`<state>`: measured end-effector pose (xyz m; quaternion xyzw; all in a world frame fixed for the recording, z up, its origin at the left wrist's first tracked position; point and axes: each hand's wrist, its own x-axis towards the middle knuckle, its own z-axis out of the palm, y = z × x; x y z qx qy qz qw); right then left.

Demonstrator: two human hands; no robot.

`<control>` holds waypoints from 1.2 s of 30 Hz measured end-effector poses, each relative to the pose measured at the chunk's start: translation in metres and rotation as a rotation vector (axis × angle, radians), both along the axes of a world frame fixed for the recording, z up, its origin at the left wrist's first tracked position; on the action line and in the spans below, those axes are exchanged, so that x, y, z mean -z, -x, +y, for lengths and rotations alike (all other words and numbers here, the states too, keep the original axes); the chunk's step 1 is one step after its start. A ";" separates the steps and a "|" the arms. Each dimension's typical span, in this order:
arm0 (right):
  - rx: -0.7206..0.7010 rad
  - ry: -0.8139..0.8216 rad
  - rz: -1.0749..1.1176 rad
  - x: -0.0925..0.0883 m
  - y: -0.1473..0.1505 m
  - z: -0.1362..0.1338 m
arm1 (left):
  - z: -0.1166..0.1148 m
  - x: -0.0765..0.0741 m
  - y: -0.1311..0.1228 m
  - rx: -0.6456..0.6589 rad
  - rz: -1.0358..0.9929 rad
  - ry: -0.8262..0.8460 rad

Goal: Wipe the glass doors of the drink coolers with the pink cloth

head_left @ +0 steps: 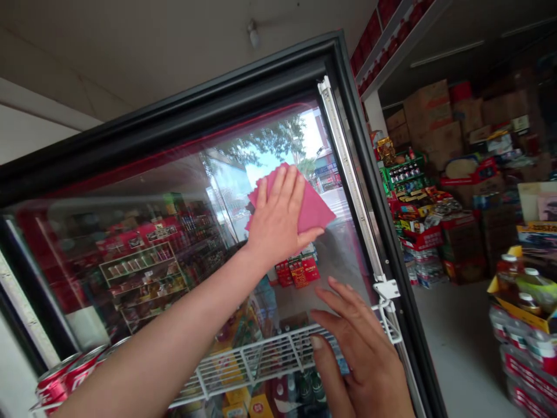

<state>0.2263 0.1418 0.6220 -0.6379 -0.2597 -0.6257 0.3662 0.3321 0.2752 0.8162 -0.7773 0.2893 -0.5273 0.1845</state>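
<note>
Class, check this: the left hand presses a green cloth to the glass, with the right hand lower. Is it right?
Not quite: the head view shows a pink cloth, not green. The left hand presses it to the glass, with the right hand lower.

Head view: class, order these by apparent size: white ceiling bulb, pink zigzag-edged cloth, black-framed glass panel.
1. Black-framed glass panel
2. Pink cloth, partly behind the left hand
3. White bulb

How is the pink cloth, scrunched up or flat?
Flat. The pink cloth lies smooth against the glass under the left fingers, with one pointed corner sticking out beside them. I can't tell whether it's folded double.
</note>
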 end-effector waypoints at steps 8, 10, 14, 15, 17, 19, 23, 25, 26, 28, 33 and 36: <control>0.028 0.022 0.016 0.006 -0.001 -0.007 | 0.022 0.011 0.002 0.000 0.003 -0.058; 0.043 0.019 0.026 0.005 -0.001 -0.011 | 0.016 -0.008 -0.001 -0.004 -0.010 0.012; 0.081 0.008 0.027 0.006 -0.001 -0.017 | -0.013 -0.050 -0.010 0.003 -0.030 0.194; 0.092 0.009 0.028 0.007 -0.001 -0.017 | -0.022 -0.058 -0.013 0.018 -0.040 0.240; 0.115 0.007 0.039 0.010 -0.001 -0.017 | -0.041 -0.068 -0.017 0.060 -0.057 0.307; 0.134 0.004 0.048 0.013 0.000 -0.015 | -0.057 -0.068 -0.019 0.091 -0.061 0.307; 0.151 -0.006 0.035 0.018 0.001 -0.012 | -0.073 -0.040 -0.019 0.102 -0.015 0.151; 0.150 0.007 0.035 0.021 0.002 -0.013 | -0.073 -0.016 -0.018 0.110 0.013 0.075; 0.150 0.029 0.031 0.022 0.001 -0.014 | -0.072 -0.003 -0.018 0.109 0.023 0.041; 0.151 0.089 0.016 0.027 0.000 -0.018 | -0.067 0.023 -0.017 0.093 0.033 -0.030; 0.155 0.183 0.026 0.038 -0.005 -0.024 | -0.053 0.060 -0.012 0.028 0.050 -0.248; 0.146 0.162 0.045 0.039 -0.002 -0.021 | -0.047 0.053 -0.014 0.040 0.045 -0.304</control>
